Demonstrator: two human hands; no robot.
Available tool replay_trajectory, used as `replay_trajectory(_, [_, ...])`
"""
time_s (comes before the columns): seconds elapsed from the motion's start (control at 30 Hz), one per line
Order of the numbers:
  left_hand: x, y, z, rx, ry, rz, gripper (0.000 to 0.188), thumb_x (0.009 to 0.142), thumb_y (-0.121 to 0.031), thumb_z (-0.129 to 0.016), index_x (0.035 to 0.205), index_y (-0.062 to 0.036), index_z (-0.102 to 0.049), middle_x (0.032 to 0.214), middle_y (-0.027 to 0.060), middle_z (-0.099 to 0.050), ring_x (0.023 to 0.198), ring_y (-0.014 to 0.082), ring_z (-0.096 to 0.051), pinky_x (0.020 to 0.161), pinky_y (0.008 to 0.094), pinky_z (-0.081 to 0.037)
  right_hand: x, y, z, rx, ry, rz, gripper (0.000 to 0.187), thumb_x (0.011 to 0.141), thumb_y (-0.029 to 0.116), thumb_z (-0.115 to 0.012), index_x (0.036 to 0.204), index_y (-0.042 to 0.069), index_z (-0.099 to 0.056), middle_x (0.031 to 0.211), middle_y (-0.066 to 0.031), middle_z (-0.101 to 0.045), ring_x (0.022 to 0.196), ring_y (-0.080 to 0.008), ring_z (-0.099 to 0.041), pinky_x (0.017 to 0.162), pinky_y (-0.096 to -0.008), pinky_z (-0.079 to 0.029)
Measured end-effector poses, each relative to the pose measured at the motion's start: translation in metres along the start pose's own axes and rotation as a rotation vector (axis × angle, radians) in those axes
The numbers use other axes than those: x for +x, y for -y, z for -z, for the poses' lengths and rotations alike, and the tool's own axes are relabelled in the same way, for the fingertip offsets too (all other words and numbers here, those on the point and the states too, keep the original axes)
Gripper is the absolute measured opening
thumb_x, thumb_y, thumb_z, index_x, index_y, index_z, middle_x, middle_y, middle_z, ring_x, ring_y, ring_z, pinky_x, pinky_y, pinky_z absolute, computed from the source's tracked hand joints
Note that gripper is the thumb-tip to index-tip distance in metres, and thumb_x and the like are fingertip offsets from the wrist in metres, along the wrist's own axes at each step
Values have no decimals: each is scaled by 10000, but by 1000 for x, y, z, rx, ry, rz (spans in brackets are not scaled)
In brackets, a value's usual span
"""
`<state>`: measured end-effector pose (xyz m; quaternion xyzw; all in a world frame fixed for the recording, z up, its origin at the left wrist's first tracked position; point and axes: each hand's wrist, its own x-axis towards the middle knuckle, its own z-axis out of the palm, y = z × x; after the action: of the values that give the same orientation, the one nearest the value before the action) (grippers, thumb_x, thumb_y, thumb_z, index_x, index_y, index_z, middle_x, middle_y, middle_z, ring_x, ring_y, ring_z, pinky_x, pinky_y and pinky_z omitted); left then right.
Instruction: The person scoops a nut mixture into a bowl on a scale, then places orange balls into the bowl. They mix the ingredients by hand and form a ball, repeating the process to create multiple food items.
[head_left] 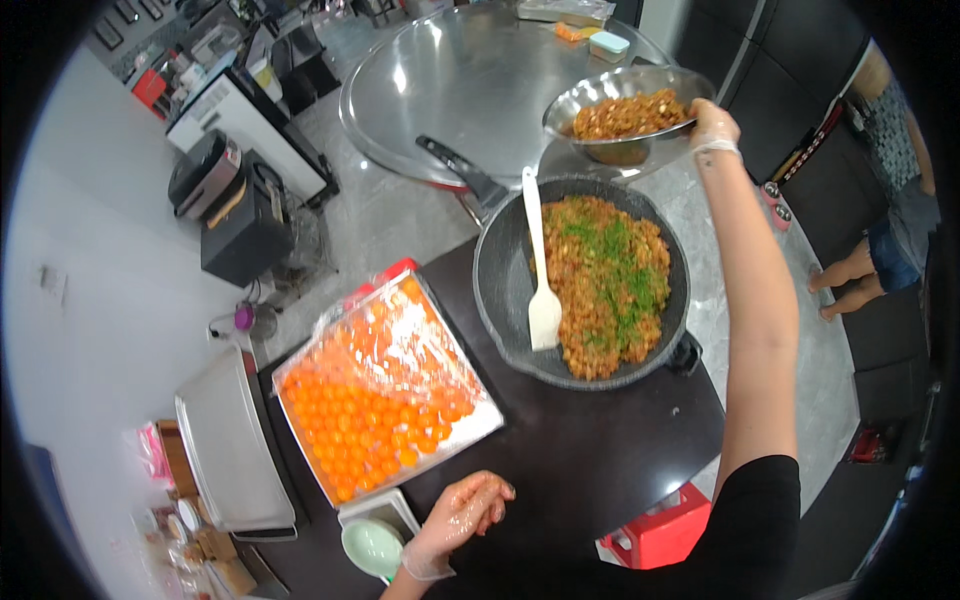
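Note:
My right hand (714,126), in a clear glove, grips the right rim of a steel bowl (640,153) holding a chunky brown-orange mixture. The bowl is at the near right edge of the round metal table; whether it rests there I cannot tell. Nearer me, a dark speckled frying pan (487,300) contains a similar mixture (585,345) topped with chopped green herbs (615,260). A white spatula (543,310) lies in the pan, its handle over the far rim. My left hand (466,512), gloved and glistening, is curled closed above the dark table's near side, with nothing visible in it.
A tray (470,422) of orange yolk-like balls, partly under plastic film, sits left of the pan on the dark table (560,450). A pale green bowl (373,548) is beside my left hand. Beyond is the round metal table (440,80). A red stool (665,530) and another person (890,235) are rightward.

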<state>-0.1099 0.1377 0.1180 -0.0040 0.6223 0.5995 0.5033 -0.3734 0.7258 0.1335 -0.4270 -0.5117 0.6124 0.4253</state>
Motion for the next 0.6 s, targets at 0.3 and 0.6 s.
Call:
replay_trajectory(0.3, [-63, 40, -15, 90, 158, -113, 260, 1022, -301, -489, 1086, -72, -597, 713, -28, -522, 629, 23, -480, 521, 187, -390, -200, 124, 211, 146, 319, 89, 114, 848, 33, -609, 955, 22, -646, 917, -37, -618, 858, -142, -575, 783, -296, -478])
replay_trajectory(0.6, [-86, 139, -45, 14, 179, -532, 527, 997, -238, -525, 1454, -74, -320, 886, 79, -600, 618, 84, -502, 565, 232, -440, -425, 73, 386, 65, 526, 60, 129, 905, 180, -634, 843, 73, -598, 869, -8, -569, 879, -131, -526, 878, -283, -427])
